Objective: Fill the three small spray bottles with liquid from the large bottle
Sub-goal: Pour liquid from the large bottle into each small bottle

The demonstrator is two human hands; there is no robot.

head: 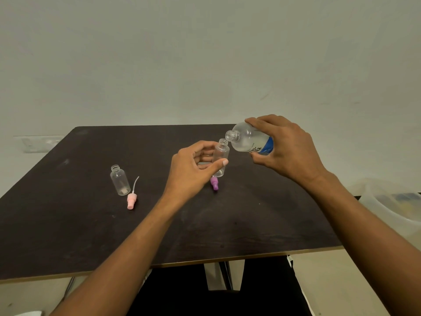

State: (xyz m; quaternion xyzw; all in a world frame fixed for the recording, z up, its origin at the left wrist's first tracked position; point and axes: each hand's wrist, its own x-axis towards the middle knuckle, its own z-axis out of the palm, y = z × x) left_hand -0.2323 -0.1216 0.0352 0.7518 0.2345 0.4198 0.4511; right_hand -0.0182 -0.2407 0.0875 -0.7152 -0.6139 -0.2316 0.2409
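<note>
My right hand (pixel 284 149) grips the large clear bottle (pixel 248 140) with a blue label, tilted so its open neck points left, just above the mouth of a small clear bottle (pixel 222 153). My left hand (pixel 193 169) holds that small bottle upright between thumb and fingers, over the dark table (pixel 68 224). A purple spray cap (pixel 214 184) lies on the table right beneath it. Further left a second small bottle (pixel 119 180) stands open, with a pink spray cap (pixel 132 199) and its tube lying beside it. A third small bottle is not in sight.
A pale wall rises behind the table. A translucent plastic container (pixel 391 201) sits off the table's right edge. The table's near edge runs across the lower frame, with my dark-clothed legs below it.
</note>
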